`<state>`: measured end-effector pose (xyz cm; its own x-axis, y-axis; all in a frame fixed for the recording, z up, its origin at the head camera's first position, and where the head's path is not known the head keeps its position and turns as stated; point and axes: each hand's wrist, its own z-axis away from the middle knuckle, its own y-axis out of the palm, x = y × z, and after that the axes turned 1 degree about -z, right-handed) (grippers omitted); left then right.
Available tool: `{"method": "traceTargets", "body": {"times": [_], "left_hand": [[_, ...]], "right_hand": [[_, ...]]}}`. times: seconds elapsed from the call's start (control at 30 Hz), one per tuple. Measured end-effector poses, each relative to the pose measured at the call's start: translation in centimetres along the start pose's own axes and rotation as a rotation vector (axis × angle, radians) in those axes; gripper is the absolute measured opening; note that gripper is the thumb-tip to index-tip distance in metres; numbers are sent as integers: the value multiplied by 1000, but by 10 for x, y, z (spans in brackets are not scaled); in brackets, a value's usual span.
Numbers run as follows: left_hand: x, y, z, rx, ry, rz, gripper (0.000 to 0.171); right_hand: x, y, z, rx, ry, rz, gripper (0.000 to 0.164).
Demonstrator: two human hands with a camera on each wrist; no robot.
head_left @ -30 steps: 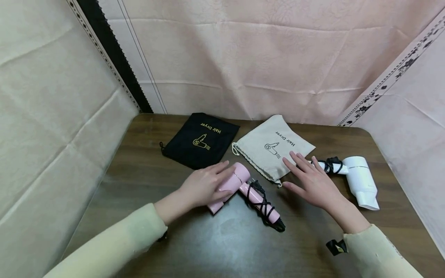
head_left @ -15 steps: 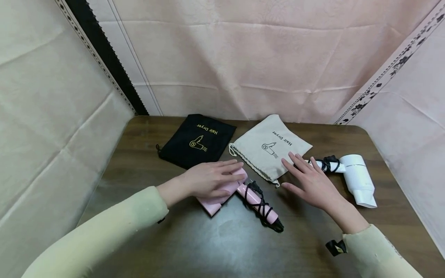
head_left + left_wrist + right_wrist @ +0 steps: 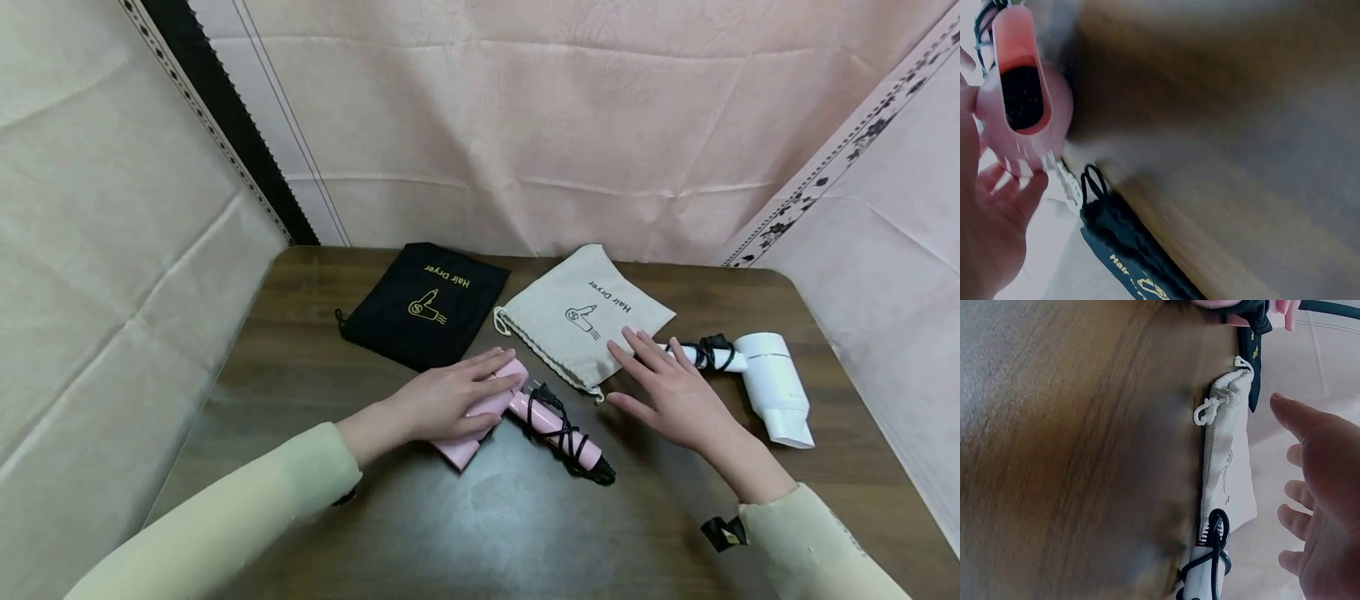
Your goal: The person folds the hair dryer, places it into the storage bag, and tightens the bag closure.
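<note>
My left hand (image 3: 446, 404) grips the barrel of a pink hair dryer (image 3: 525, 406), fingers draped over its top. In the left wrist view the dryer's flat nozzle (image 3: 1015, 47) faces the camera, with the thumb and fingers around the body behind it. A black cord (image 3: 551, 425) is wound about the pink handle, which points toward the right front. My right hand (image 3: 675, 396) hovers palm down with fingers spread, holding nothing. Beneath its fingers is the handle end of a white hair dryer (image 3: 776, 379), partly hidden, also wrapped in black cord.
Behind the hands lie a black drawstring pouch (image 3: 420, 325) and an off-white drawstring pouch (image 3: 585, 304), both printed "Hair Dryer". The wooden table (image 3: 487, 542) meets a cloth backdrop (image 3: 525, 125) at its far edge, with more cloth at both sides.
My left hand has shifted slightly on the barrel, and the pink dryer has turned a little, its handle end swinging slightly away from me. The right hand has stayed in place.
</note>
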<state>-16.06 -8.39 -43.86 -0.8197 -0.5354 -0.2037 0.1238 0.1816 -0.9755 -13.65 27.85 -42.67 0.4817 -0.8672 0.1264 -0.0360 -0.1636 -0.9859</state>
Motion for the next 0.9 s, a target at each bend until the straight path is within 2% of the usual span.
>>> {"method": "traceTargets", "body": {"times": [0.27, 0.43, 0.53, 0.67, 0.77, 0.83, 0.9], "left_hand": [[-21, 5, 13, -85, -166, -7, 59], [-31, 6, 22, -160, -256, -54, 59], [-35, 7, 27, -174, -316, -73, 59], [-40, 6, 34, -159, -378, -65, 60], [-38, 3, 39, -147, -364, -51, 60], [-32, 0, 43, -149, -300, -39, 58], [-23, -6, 48, -136, -206, -44, 56]], "right_hand": [[-1, 0, -3, 15, 10, 8, 73], [0, 0, -5, -4, -6, 6, 71], [1, 0, -5, -15, -12, 6, 70], [3, -1, -7, -14, -22, 10, 71], [4, -1, -9, -11, -30, 13, 71], [4, 0, -10, -11, -38, 17, 71], [4, 0, -11, -9, -43, 19, 71]]}}
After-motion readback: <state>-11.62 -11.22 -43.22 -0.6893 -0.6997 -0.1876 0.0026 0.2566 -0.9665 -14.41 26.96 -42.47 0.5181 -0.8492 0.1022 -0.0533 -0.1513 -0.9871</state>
